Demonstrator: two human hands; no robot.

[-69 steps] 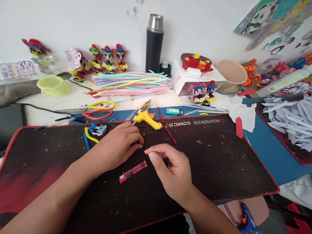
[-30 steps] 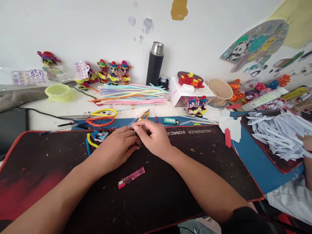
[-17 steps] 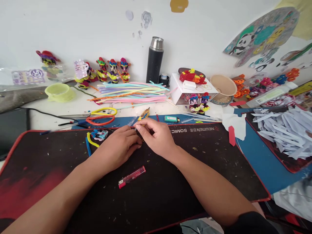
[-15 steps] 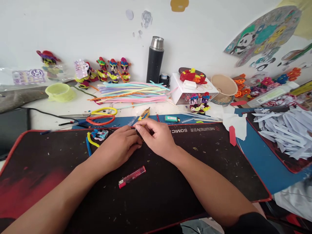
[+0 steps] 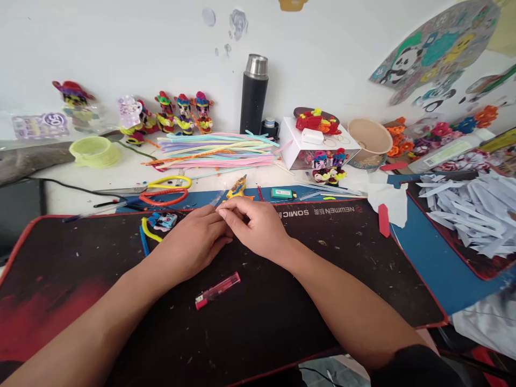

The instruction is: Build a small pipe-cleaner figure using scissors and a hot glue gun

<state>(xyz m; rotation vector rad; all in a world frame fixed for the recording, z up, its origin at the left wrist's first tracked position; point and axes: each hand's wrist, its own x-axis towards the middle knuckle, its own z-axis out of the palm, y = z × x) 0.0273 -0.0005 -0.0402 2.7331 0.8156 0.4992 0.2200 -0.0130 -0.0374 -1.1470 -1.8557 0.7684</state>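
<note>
My left hand (image 5: 193, 236) and my right hand (image 5: 256, 226) meet over the black desk mat (image 5: 282, 301). Both have fingers bent and pinched together, thumb against fingers. Whatever they hold is too small and too covered to make out. Just beyond the fingertips lies a yellow object with a pointed tip (image 5: 237, 187), partly hidden by my right hand. Left of my left hand are a yellow pipe cleaner (image 5: 151, 231), a blue pipe cleaner (image 5: 144, 241) and a small blue, black and pink piece (image 5: 162, 221). A pink see-through lighter (image 5: 218, 290) lies on the mat nearer to me.
Scissors with yellow and red handles (image 5: 164, 198) lie back left. Behind them is a pile of pastel pipe cleaners (image 5: 217, 150). A black flask (image 5: 253, 97), a white box (image 5: 288, 142) and several small dolls (image 5: 165, 113) stand along the wall. Paper strips (image 5: 471, 215) are heaped right.
The view has shifted slightly. My hands stay together with fingers pinched, and my right fingertips sit a little closer over the left ones. The lighter and other things lie as before.
</note>
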